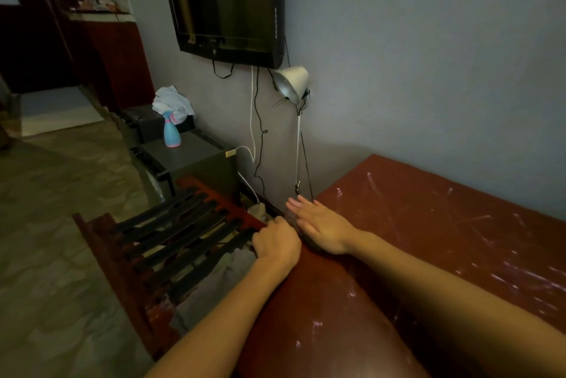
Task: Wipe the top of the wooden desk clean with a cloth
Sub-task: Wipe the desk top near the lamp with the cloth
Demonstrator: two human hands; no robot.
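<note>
The reddish wooden desk (428,239) fills the right half of the view, its glossy top marked with pale streaks. My right hand (321,227) lies flat with straight fingers on the desk's far left corner. My left hand (275,243) is beside it at the desk's left edge, its fingers curled over that edge. Something small and greyish shows between the two hands, but I cannot tell what it is. A white crumpled cloth (171,100) lies on a black box far to the left, out of reach of both hands.
A blue spray bottle (171,132) stands on a dark cabinet (196,157) by the cloth. A slatted wooden rack (171,239) sits left of the desk. A clamp lamp (292,83) and cables hang under a wall-mounted television (226,4). Tiled floor lies to the left.
</note>
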